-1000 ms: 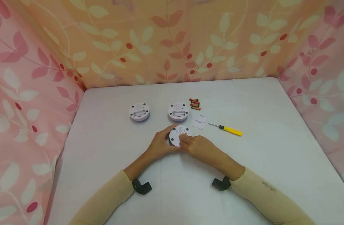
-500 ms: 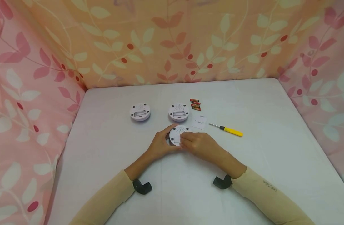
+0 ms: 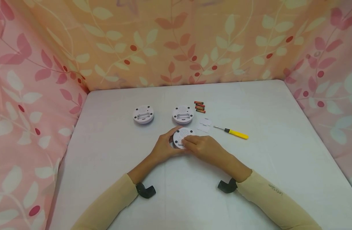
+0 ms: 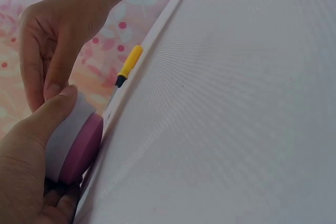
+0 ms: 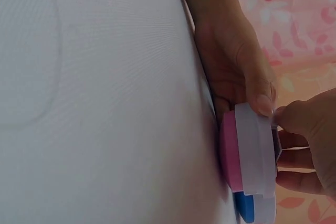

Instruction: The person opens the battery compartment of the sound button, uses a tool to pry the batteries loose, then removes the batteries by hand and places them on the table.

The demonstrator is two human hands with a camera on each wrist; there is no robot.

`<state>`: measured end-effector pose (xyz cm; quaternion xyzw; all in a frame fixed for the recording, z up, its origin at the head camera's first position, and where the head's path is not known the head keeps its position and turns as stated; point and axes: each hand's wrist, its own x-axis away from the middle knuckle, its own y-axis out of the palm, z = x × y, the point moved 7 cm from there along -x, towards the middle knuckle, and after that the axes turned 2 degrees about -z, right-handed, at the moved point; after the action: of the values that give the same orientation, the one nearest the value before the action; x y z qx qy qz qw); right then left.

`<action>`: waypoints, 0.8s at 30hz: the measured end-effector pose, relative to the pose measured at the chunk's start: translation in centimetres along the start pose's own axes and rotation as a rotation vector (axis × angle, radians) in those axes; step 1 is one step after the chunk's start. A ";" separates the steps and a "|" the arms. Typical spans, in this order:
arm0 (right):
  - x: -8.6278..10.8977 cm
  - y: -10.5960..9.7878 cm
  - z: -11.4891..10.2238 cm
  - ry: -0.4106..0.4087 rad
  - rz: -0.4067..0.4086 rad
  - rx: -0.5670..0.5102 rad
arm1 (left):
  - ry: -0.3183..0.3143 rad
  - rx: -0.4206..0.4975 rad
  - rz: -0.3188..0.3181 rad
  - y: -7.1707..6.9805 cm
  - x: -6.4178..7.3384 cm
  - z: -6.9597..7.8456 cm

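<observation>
In the head view my left hand grips a round white device by its side, its perforated, dark-footed face upward. The left wrist view shows the device's pink lower part just over the white cloth. My right hand pinches a small white battery cover at that upper face. Seen from the right wrist, the cover stands tilted off the device, between thumb and fingers. The fingers hide much of the cover and the compartment under it.
Two similar round devices, one left and one middle, lie with open battery slots. Several red-and-black batteries sit beside them. Loose white covers and a yellow-handled screwdriver lie to the right. Patterned curtains surround the table.
My right fingers have shifted slightly left over the device, and the cover's edge now shows a darker line. My left hand keeps its hold; the other things stay in place.
</observation>
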<state>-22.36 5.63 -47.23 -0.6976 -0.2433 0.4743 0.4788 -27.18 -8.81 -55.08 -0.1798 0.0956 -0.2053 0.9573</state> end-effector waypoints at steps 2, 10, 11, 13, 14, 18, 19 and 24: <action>0.0 0.1 0.1 0.002 -0.003 0.002 | 0.001 0.001 -0.001 0.0 0.0 0.0; 0.1 0.1 -0.1 -0.026 0.022 -0.013 | -0.021 -0.012 0.004 -0.1 0.0 -0.2; 0.1 0.1 -0.1 -0.033 0.026 -0.012 | -0.022 -0.008 0.005 -0.1 -0.1 -0.2; 0.1 0.1 -0.1 -0.043 0.028 -0.005 | -0.024 -0.007 0.004 -0.1 -0.1 -0.2; 0.0 0.1 -0.1 -0.046 0.030 -0.007 | -0.025 -0.010 0.005 -0.1 -0.1 -0.2; 0.1 0.1 0.0 -0.055 0.024 -0.019 | -0.022 -0.016 0.006 -0.1 -0.1 -0.2; 0.1 0.1 0.0 -0.054 0.022 -0.020 | -0.020 -0.020 0.006 -0.1 -0.1 -0.2; 0.2 0.0 0.2 -0.042 0.035 -0.006 | -0.007 -0.005 0.000 0.1 -0.1 -0.2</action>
<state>-22.45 5.87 -47.31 -0.6929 -0.2424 0.4966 0.4632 -27.24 -8.75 -55.28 -0.1827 0.0929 -0.2044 0.9572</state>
